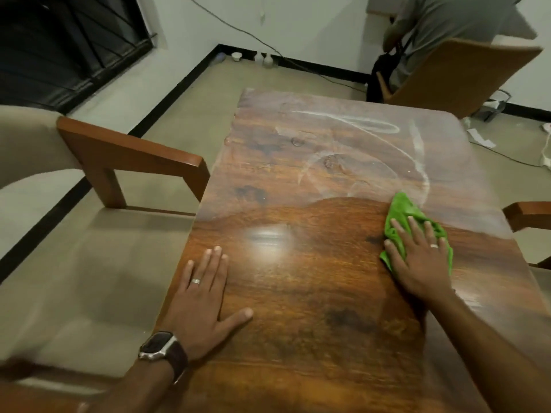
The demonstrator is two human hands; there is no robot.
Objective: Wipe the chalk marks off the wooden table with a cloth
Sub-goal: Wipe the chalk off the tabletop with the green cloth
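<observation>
The wooden bench (313,293) is showing a glossy, smooth, lacquered grain, hazing dull and matt under chalk smears (372,135). The green cloth (402,213) is looking soft and crumpled.

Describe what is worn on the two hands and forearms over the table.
The left hand has a silver ring on one finger and, at the wrist, a watch with a dark square face, metal case and dark strap. The right hand has one silver ring. Both forearms are bare; no sleeves show.

Crumpled green cloth (401,214) beside white chalk marks (357,135).
</observation>
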